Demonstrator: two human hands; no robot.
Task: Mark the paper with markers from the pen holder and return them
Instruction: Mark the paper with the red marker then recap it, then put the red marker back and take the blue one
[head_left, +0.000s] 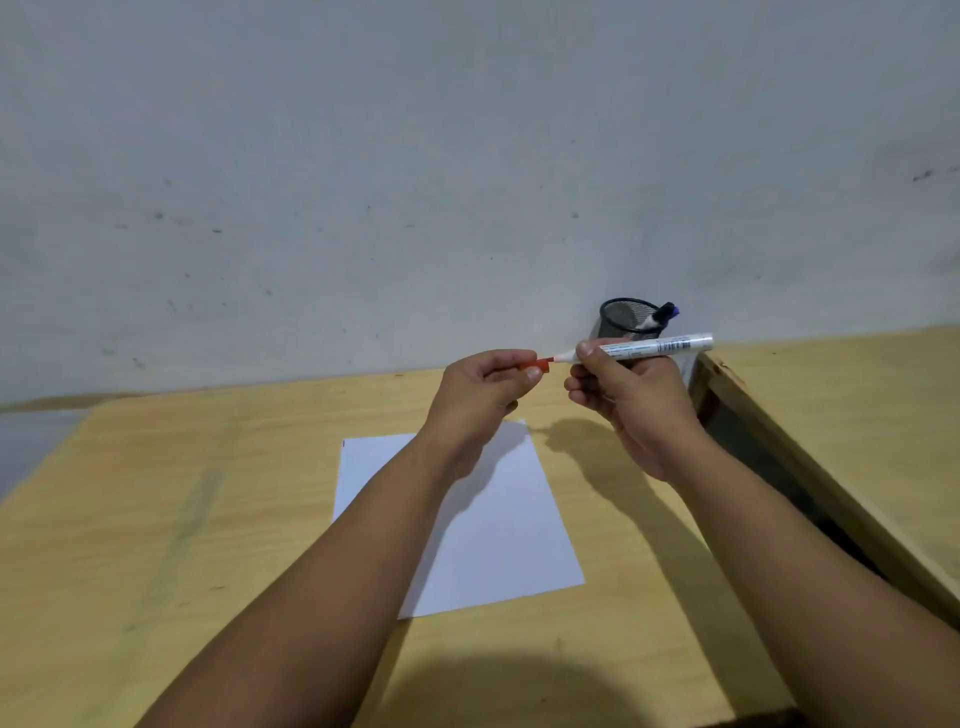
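Note:
My right hand grips a white marker held level above the desk, its red tip pointing left. My left hand pinches the marker's red cap, which sits just off the tip. A blank white sheet of paper lies on the wooden desk below my forearms. The black mesh pen holder stands at the back by the wall, behind my right hand, with a blue-capped marker leaning in it.
The light wooden desk runs to a grey wall. On the right a second wooden desk stands apart, with a dark gap between the two.

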